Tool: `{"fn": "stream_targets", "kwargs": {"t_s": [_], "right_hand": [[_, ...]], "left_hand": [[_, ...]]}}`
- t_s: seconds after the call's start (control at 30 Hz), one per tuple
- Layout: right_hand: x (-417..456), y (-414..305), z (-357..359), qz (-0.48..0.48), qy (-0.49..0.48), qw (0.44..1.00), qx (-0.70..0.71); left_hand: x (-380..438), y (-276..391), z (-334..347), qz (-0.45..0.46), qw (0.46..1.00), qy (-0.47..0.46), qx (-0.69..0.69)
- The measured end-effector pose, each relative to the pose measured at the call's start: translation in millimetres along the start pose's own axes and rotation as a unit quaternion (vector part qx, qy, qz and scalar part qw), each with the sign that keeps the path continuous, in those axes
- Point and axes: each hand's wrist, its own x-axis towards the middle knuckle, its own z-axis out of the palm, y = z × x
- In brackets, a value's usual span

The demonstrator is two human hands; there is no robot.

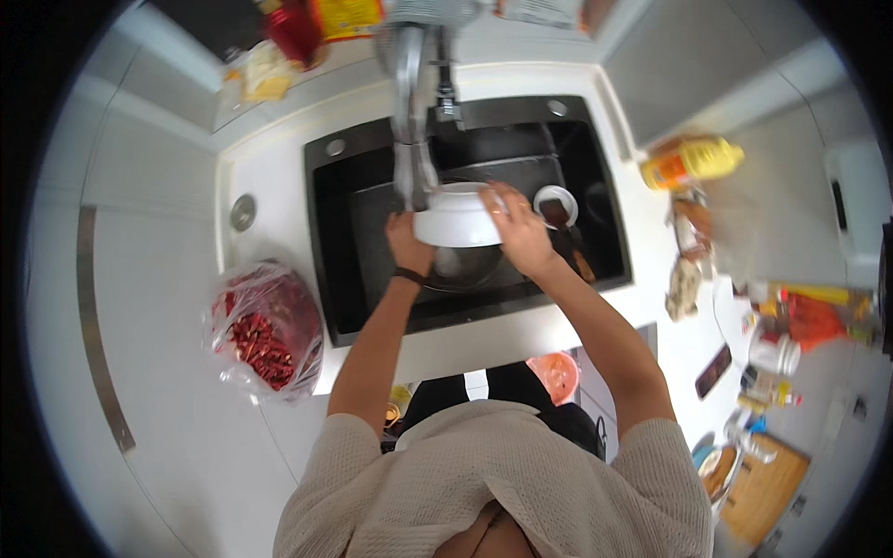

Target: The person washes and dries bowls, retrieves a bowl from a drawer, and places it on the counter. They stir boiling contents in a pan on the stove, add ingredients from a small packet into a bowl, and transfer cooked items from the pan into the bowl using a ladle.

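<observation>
Both my hands hold a white bowl (457, 222), tilted over a black sink (370, 251). My left hand (410, 244) grips its left side, close below the spout of a chrome faucet (411, 125). At its right side, the fingers of my right hand (518, 227) lie on the outer wall. Under the bowl, a round metal vessel (464, 268) sits in the sink, partly hidden and blurred. Right of my right hand, a small white bowl (566, 199) stands in the sink with a dark-headed, wooden-handled utensil (575, 258) across it.
A clear plastic bag of dried red chillies (268, 342) stands on the counter left of the sink. On the right lie a yellow bottle (691, 164), a phone (713, 371) and a wooden cutting board (764, 488). A pink basin (554, 376) is below the counter's front edge.
</observation>
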Motion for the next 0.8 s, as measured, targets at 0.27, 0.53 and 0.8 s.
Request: {"fn": "stream_targets", "kwargs": {"t_s": [0.27,0.53,0.8], "right_hand": [[-14,-18,-21,-0.043,0.062,0.995,-0.068],[-45,-46,-40,0.178,0.05,0.983,0.013],[-85,-56,-101,0.314,0.074,0.939,0.12]], "left_hand": [[-12,-3,-14,-0.031,0.967,-0.006,-0.252],[-18,31,-24,-0.012,0.978,-0.031,-0.206],[-58,85,-33,-0.118,0.926,-0.144,-0.329]]}}
